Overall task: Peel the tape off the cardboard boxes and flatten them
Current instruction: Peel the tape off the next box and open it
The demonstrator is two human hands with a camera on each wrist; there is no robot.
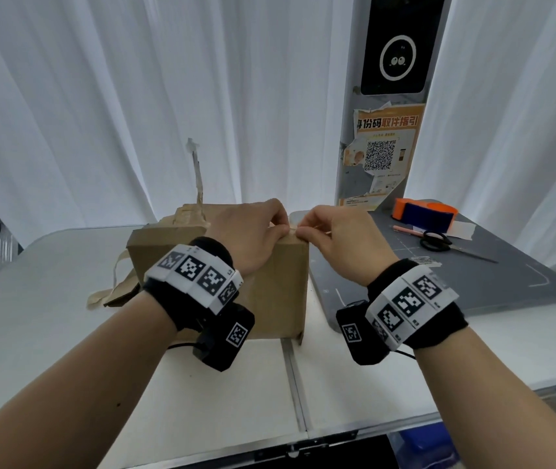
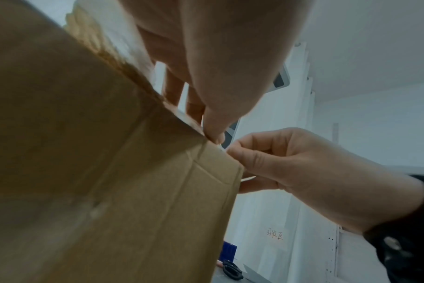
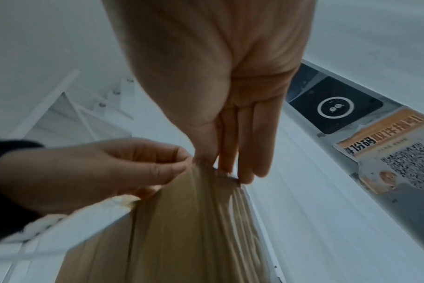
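**Both hands pick at the box corner**

Fingers of the left hand (image 1: pixel 253 231) and right hand (image 1: pixel 341 238) pinch the tape (image 1: pixel 293 230) at the top corner of the cardboard box (image 1: pixel 276 292), mid-frame on the white worktop (image 1: pixel 49 333). Scissors (image 1: pixel 437 241) lie at right.

Brown cardboard box (image 1: pixel 280 286), upright on white folding table, right edge beside grey mat; tan tape strip (image 1: pixel 198 174) peeled, rising from far top; loose tape strips (image 1: pixel 114 286) trailing left

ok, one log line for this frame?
stage: tape peel | left hand: pinching tape at cardboard box top corner | right hand: pinching same spot | box: upright, unflattened
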